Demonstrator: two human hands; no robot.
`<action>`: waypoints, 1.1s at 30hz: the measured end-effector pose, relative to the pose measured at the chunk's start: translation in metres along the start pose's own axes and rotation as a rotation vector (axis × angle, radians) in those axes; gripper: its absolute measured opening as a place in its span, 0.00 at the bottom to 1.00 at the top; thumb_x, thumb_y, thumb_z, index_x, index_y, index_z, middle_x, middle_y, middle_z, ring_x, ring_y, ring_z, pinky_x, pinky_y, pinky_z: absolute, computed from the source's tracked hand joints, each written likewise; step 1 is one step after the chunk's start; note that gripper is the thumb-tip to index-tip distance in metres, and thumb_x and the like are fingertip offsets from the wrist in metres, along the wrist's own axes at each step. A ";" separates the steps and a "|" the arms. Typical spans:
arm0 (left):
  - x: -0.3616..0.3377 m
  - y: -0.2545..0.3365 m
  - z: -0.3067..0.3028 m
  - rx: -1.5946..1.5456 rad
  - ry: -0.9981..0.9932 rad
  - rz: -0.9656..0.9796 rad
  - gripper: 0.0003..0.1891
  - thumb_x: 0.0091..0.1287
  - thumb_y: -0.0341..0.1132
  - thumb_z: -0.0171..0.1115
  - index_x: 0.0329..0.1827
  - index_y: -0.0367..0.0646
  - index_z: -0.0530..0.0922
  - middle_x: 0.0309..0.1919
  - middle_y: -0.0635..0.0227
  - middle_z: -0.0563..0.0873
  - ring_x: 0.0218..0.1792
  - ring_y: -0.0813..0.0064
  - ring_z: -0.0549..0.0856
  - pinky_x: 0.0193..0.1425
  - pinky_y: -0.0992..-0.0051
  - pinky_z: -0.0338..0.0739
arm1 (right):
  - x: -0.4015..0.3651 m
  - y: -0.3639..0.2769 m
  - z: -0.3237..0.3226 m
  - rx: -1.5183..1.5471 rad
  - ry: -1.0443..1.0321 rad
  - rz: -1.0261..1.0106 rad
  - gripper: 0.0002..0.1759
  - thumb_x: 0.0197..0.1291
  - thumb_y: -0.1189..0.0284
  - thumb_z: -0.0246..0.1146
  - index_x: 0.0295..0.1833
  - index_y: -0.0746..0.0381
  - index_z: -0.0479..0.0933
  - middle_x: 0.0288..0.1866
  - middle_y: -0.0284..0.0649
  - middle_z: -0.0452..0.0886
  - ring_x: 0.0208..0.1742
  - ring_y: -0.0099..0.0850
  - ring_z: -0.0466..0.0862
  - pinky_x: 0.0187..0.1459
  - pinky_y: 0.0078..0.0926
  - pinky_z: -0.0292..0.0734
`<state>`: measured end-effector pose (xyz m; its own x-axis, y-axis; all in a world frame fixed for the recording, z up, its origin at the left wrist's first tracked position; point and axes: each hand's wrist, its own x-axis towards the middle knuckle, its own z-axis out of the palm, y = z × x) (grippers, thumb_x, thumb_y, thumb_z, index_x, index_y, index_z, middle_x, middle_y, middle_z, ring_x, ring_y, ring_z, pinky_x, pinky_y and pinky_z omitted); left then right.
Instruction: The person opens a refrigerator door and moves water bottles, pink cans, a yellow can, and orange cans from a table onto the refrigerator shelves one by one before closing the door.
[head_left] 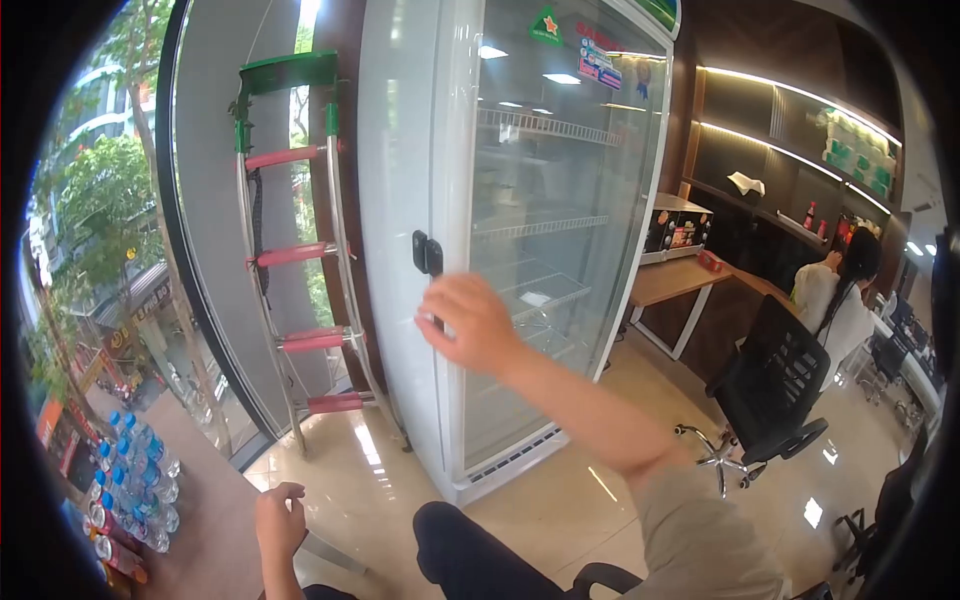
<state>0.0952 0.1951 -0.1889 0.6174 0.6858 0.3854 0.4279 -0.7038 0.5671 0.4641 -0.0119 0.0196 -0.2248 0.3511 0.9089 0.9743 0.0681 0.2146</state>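
A tall white glass-door fridge (545, 250) stands in front of me, its door closed. My right hand (465, 320) is at the door's left edge with its fingers curled. A dark strip shows between the fingers, but what they grip is mostly hidden. Just above that hand, a black latch (428, 252) sits across the seam between the door and the side of the cabinet. Low on the left, my left hand (280, 520) is raised beside the table edge, fingers loosely curled in, with nothing visible in them.
Water bottles (135, 480) and several cans (115, 545) stand on the table (210, 510) at left. A folding ladder (300, 250) leans by the window. On the right are a microwave (675, 228) on a desk, an office chair (775, 370) and a seated person (835, 295).
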 end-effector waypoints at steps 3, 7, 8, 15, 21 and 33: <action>0.001 -0.003 0.003 -0.012 0.022 0.024 0.09 0.65 0.23 0.64 0.44 0.39 0.90 0.42 0.55 0.94 0.49 0.49 0.90 0.58 0.55 0.83 | 0.036 0.031 0.005 -0.218 -0.103 -0.194 0.08 0.55 0.74 0.77 0.35 0.58 0.82 0.43 0.35 0.83 0.51 0.38 0.84 0.56 0.40 0.77; 0.002 -0.006 0.002 -0.032 -0.045 -0.064 0.07 0.64 0.24 0.64 0.41 0.38 0.89 0.39 0.55 0.93 0.48 0.49 0.90 0.57 0.55 0.82 | 0.050 0.070 0.014 -0.582 -0.386 -0.414 0.04 0.56 0.68 0.70 0.31 0.55 0.84 0.40 0.33 0.80 0.48 0.34 0.81 0.63 0.38 0.73; 0.003 -0.007 0.002 -0.025 -0.049 -0.062 0.07 0.64 0.24 0.64 0.41 0.38 0.89 0.39 0.55 0.93 0.48 0.49 0.90 0.57 0.55 0.82 | 0.051 0.075 0.016 -0.581 -0.384 -0.406 0.04 0.56 0.68 0.70 0.31 0.55 0.84 0.40 0.33 0.80 0.48 0.34 0.81 0.63 0.38 0.73; 0.005 -0.008 0.001 -0.116 -0.039 -0.076 0.07 0.66 0.24 0.61 0.40 0.37 0.88 0.35 0.55 0.93 0.43 0.51 0.91 0.53 0.59 0.83 | 0.059 0.075 0.032 -0.665 -0.615 -0.388 0.06 0.58 0.66 0.69 0.30 0.51 0.88 0.38 0.29 0.84 0.50 0.32 0.82 0.57 0.34 0.72; 0.005 -0.011 0.002 -0.124 -0.015 -0.059 0.08 0.69 0.24 0.60 0.41 0.36 0.88 0.35 0.55 0.94 0.40 0.54 0.93 0.50 0.62 0.84 | 0.058 0.074 0.036 -0.690 -0.634 -0.354 0.06 0.59 0.67 0.68 0.31 0.50 0.90 0.39 0.29 0.85 0.51 0.31 0.82 0.56 0.33 0.72; 0.009 -0.026 -0.005 -0.242 -0.037 -0.065 0.08 0.68 0.23 0.59 0.43 0.35 0.86 0.34 0.58 0.93 0.39 0.63 0.92 0.46 0.67 0.81 | 0.055 0.076 0.047 -0.699 -0.601 -0.323 0.08 0.57 0.64 0.69 0.26 0.49 0.87 0.35 0.28 0.84 0.47 0.30 0.83 0.55 0.35 0.72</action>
<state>0.0866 0.2205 -0.1963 0.6197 0.7175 0.3181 0.2995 -0.5908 0.7492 0.5267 0.0563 0.0694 -0.2464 0.8435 0.4773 0.5958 -0.2566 0.7610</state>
